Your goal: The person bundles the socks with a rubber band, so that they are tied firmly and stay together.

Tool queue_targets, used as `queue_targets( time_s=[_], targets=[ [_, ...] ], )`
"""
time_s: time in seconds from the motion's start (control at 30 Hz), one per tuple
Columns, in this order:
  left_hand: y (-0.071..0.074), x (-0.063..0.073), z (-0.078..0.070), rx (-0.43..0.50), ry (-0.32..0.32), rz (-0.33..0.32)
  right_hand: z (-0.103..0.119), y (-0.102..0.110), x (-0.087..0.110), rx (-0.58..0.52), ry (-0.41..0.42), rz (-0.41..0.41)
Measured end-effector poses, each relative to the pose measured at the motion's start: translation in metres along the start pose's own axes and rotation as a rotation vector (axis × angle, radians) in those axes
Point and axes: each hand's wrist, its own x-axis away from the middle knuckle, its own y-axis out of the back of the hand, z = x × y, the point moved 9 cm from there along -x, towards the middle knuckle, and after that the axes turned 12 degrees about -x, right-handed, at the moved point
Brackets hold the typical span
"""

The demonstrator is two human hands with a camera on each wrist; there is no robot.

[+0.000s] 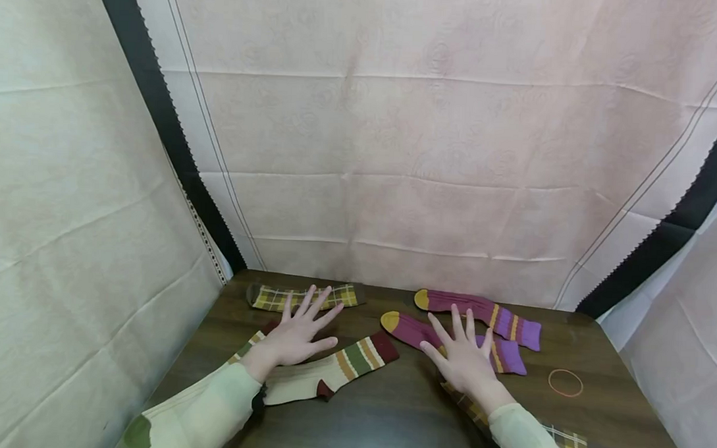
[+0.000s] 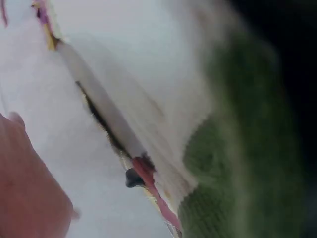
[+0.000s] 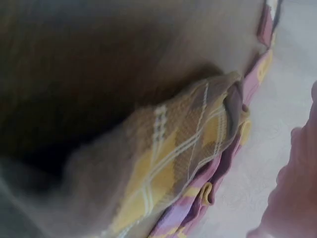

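L hand (image 1: 293, 338) & R hand (image 1: 463, 365): Wide, Fingers Splayed

Both hands palm-down; fingers straight, spread. Contact w/ socks: can't tell.

L side: L hand is betw. yellow plaid sock (image 1: 271, 299), near far edge of table (image 1: 339, 437), and striped-cuff cream sock (image 1: 329, 371). 2nd cream sock (image 1: 138, 434) runs partly hidden under L forearm, green toe showing.

R side: R hand overlaps near purple sock (image 1: 411, 330); far purple sock (image 1: 477, 307) lies just beyond, approx. parallel. Addl. plaid fabric (image 1: 570, 445) shows beside R forearm. Rubber band (image 1: 565, 383) lies flat, nearby.
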Motion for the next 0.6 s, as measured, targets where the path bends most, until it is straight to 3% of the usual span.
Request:
queue_targets(
  time_s=[0.13, 0.33, 0.47, 0.6],
  targets=[
    [0.006, 0.014, 0.005, 0.197, -0.018, 0.023, 0.007, -0.008, -0.003, -0.120, 0.045, 0.058],
    [0.019, 0.047, 0.024, 0.479, -0.007, 0.058, 0.027, -0.013, -0.009, -0.339, 0.122, 0.088],
    [0.017, 0.069, 0.041, 0.525, 0.040, 0.088, 0.038, -0.026, -0.014, -0.458, 0.117, 0.093],
    [0.012, 0.087, 0.051, 0.522, 0.076, 0.123, 0.044, -0.043, -0.017, -0.496, 0.103, 0.077]
  ],
)
